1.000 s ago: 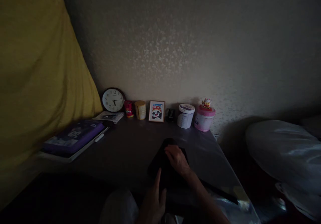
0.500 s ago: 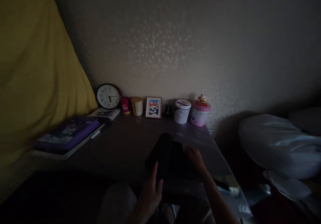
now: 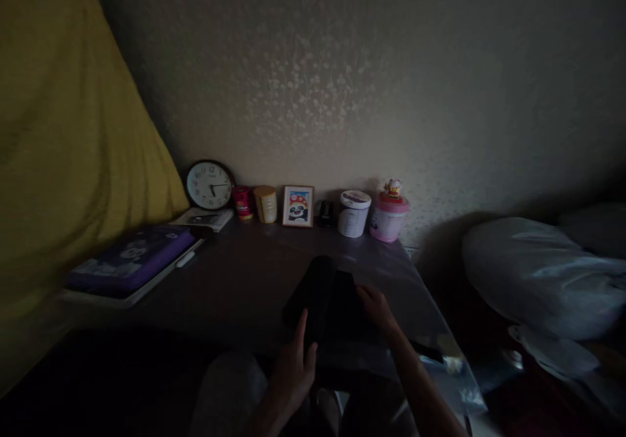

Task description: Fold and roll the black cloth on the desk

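Observation:
A black, folded thing, perhaps soft cloth [image 3: 313, 293], lies at the near side of the table; its kind is lost in the dark. A rounded, thicker part is on its left and a flatter part on its right. My left hand [image 3: 296, 365] rests at its near left edge, index finger and thumb stretched apart, the other fingers mostly hidden. At the right edge of the flatter part, my right hand [image 3: 374, 303] has its fingers curled and pinched on the black material.
Along the wall stand a round clock [image 3: 210, 186], a red can [image 3: 242, 203], a yellow-lidded tub [image 3: 266, 205], a panda picture frame [image 3: 298, 207], a white tub [image 3: 354, 214] and a pink tub [image 3: 388, 218] with a figurine. A purple case [image 3: 132, 257] lies left. White bags [image 3: 538, 280] sit right.
My right hand has moved slightly left, onto the edge of the black thing. My left hand stays nearly in place. The view has shifted a little.

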{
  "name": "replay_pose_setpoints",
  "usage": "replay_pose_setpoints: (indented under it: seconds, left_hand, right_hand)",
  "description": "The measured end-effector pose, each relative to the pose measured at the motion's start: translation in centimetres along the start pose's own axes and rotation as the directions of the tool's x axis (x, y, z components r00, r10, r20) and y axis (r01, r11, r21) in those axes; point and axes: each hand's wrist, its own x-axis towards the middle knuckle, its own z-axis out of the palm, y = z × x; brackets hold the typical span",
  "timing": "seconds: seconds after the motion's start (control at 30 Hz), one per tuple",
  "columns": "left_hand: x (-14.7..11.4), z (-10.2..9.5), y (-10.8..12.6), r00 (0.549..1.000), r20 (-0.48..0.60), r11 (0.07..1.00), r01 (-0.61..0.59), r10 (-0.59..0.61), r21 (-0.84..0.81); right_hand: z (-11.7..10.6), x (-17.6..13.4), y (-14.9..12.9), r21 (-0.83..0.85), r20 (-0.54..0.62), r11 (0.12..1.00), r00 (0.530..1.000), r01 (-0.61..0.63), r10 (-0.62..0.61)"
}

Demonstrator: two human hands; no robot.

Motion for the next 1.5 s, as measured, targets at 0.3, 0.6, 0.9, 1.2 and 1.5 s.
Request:
replay_pose_setpoints:
  seconds: [0.3,0.6,0.9,1.2,1.5]
  left_hand:
    - [0.1,0.2,-0.6,0.999,0.013,0.999,-0.038,0.038,-0.010]
    - [0.0,-0.2,0.0,1.000,0.026,1.000,-0.008,0.008,-0.027]
    - [-0.1,-0.1,0.1,1.000,0.016,0.999,0.023,-0.022,-0.048]
    - [-0.2,-0.3,0.1,1.000,0.020,0.998,0.006,-0.005,-0.065]
    - [0.1,0.2,-1.0,0.998,-0.034,0.993,-0.052,0.049,-0.109]
  right_hand:
    - [1.7,-0.6,0.3,-0.079,-0.037,0.996,0.999,-0.029,0.026]
    - [2.0,-1.0,0.4,-0.157,-0.058,0.988,0.998,-0.006,-0.004]
    - [2.3,-1.1,1.3,-0.131,-0.082,0.991,0.995,0.041,-0.052]
    - [2.4,-1.5,0.6,-0.129,-0.091,0.991,0.995,0.035,-0.047]
    - [2.7,-1.1,-2.4,-0.044,-0.070,0.992,0.990,0.122,-0.125]
